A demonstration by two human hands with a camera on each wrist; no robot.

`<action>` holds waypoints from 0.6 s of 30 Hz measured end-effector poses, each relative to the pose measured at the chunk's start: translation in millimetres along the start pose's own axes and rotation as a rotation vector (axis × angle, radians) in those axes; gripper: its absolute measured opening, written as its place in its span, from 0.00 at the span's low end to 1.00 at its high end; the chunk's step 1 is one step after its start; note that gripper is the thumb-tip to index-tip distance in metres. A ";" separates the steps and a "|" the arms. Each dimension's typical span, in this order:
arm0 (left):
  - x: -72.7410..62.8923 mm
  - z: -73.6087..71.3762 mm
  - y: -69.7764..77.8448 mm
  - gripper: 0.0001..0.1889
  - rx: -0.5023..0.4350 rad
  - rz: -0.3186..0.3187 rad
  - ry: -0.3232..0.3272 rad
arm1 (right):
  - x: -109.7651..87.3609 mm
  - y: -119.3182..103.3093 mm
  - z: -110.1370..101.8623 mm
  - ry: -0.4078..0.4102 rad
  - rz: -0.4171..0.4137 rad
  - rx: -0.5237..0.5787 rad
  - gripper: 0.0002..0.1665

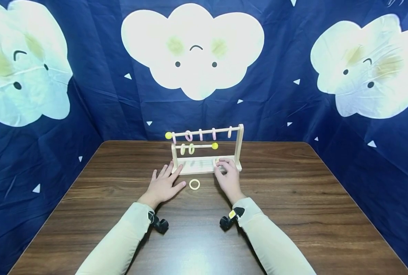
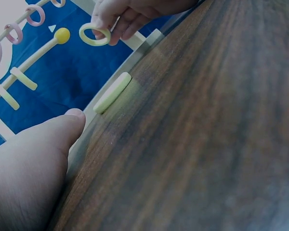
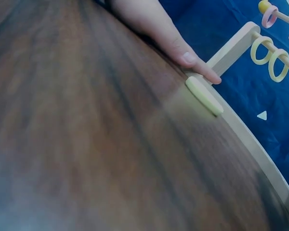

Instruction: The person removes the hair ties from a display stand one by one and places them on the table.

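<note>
A pale yellow ring (image 2: 97, 44) is pinched between the thumb and fingers of my right hand (image 1: 229, 178), just above the base of a wooden rack (image 1: 198, 169). My left hand (image 1: 162, 188) lies spread at the rack's left end, its fingertips at the base. Another pale yellow ring (image 1: 194, 189) lies flat on the table, right of the left thumb. Two more yellow rings (image 3: 280, 80) hang on the rack's lower rod (image 1: 204, 146). Several pink rings (image 1: 213, 133) hang along the upper rod.
Yellow balls cap the left end of the upper rod (image 1: 168, 135) and the right end of the lower one (image 1: 215, 146). The rack stands near the far edge of the wooden table (image 1: 293, 198). Behind rises a blue cloth (image 1: 279, 110) with white clouds.
</note>
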State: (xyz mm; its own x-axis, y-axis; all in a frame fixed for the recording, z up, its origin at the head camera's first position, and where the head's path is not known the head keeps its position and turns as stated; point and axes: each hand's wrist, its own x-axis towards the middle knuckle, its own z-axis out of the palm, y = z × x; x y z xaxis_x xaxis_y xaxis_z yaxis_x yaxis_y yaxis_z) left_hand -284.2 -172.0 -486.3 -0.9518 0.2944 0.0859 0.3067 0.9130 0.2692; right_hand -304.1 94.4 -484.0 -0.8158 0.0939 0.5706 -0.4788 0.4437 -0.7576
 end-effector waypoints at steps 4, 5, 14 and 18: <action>-1.4 -2.9 2.9 0.38 0.003 -0.010 0.000 | -3.6 0.9 -5.5 -0.064 -0.056 -0.033 0.04; -1.5 -3.2 2.9 0.38 0.002 -0.011 -0.001 | -4.4 1.4 -6.6 -0.076 -0.076 -0.043 0.03; 0.7 -1.4 -0.8 0.39 0.023 -0.014 -0.015 | -11.9 1.5 -15.3 -0.241 -0.125 -0.117 0.03; 0.5 0.1 -0.8 0.39 0.014 -0.012 -0.009 | -15.5 1.2 -17.4 -0.319 -0.139 -0.180 0.02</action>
State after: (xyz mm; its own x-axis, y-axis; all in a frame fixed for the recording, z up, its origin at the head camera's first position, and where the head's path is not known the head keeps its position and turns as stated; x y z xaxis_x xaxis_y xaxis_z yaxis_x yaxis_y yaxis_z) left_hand -284.9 -172.6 -486.5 -0.9553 0.2863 0.0742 0.2957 0.9201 0.2570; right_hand -286.4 109.0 -488.3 -0.8203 -0.2475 0.5156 -0.5508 0.5844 -0.5959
